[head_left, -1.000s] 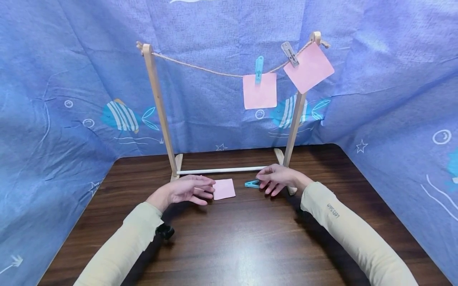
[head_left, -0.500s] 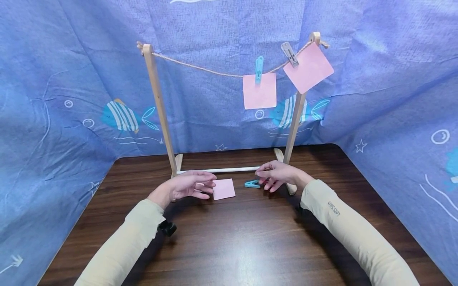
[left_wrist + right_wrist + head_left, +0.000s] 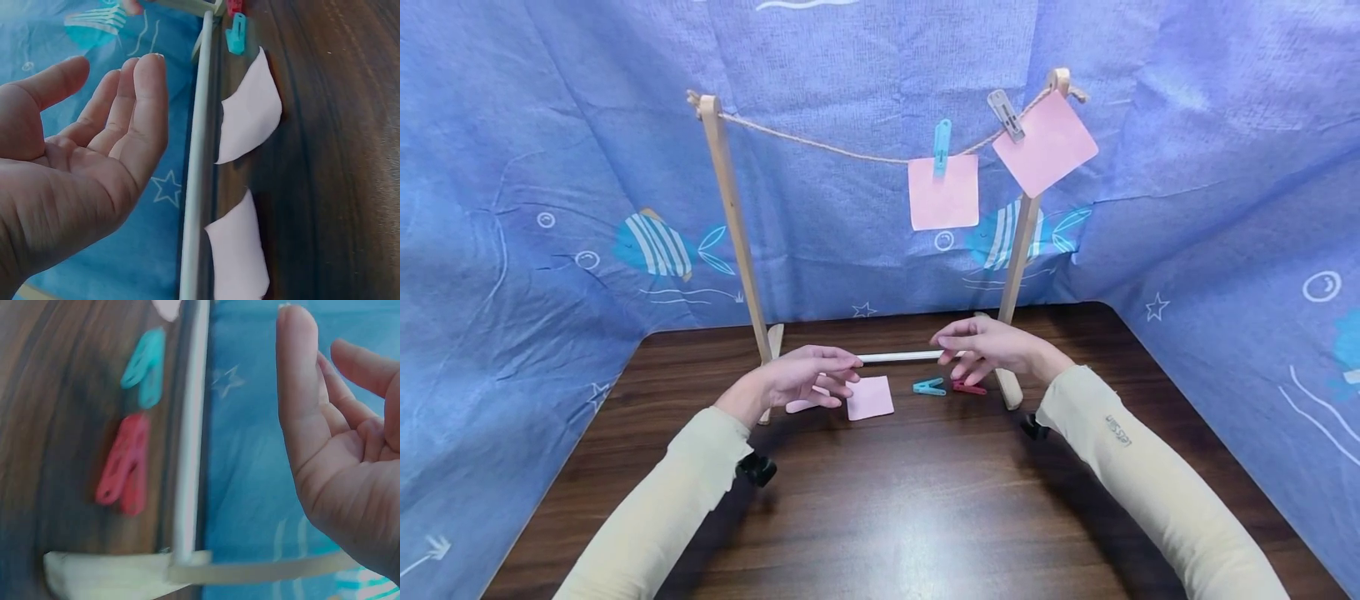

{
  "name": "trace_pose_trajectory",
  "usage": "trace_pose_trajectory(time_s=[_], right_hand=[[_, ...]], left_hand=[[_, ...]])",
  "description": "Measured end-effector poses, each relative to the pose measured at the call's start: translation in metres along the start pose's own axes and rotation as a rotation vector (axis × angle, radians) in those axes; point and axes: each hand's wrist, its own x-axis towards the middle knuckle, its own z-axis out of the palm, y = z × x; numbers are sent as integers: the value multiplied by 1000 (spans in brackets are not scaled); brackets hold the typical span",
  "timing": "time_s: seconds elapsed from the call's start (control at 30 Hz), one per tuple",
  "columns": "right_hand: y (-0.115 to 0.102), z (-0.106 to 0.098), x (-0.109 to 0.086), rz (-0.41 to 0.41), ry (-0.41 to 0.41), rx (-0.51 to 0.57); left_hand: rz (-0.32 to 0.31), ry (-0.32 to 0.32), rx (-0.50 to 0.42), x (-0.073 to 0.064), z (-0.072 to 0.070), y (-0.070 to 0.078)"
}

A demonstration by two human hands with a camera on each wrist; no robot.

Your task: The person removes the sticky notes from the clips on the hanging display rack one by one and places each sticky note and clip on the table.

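Above the table's far side my left hand hovers with loosely bent fingers, holding nothing. Two pink paper squares lie under and beside it: one paper shows whole, while the other paper is partly covered by the hand in the head view. My right hand is likewise raised and holds nothing, its fingers relaxed. Below it on the table are a teal clothespin and a red clothespin, lying side by side.
A wooden stand with a left post, a right post and a white crossbar carries a sagging rope. A teal clothespin and a grey clothespin each hold a pink paper on it. Blue cloth hangs behind.
Both hands have risen slightly away from the table. The red clothespin, formerly behind the right fingers, now shows, as does more of the left paper. The hung papers stay put.
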Motion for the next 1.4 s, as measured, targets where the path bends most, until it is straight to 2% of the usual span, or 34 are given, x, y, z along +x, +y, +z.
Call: trace_pose_trajectory(time_s=[0.17,0.43,0.7,1.17,1.4], right_hand=[[-17,5,-3,-47,-36,-35],[-33,7,-8,19,-71,-81],[-47,1,-18,11,-117,-119],[-95,-6,-43,-86,-140,-227],[-113,-6,-53,-107,-191,-260]], left_hand=[[13,13,26,-4,1,10],[24,-5,15,-6,6,25],[55,-29,5,-7,12,39],[156,-42,2,-17,23,86],[215,-39,0,-26,32,109]])
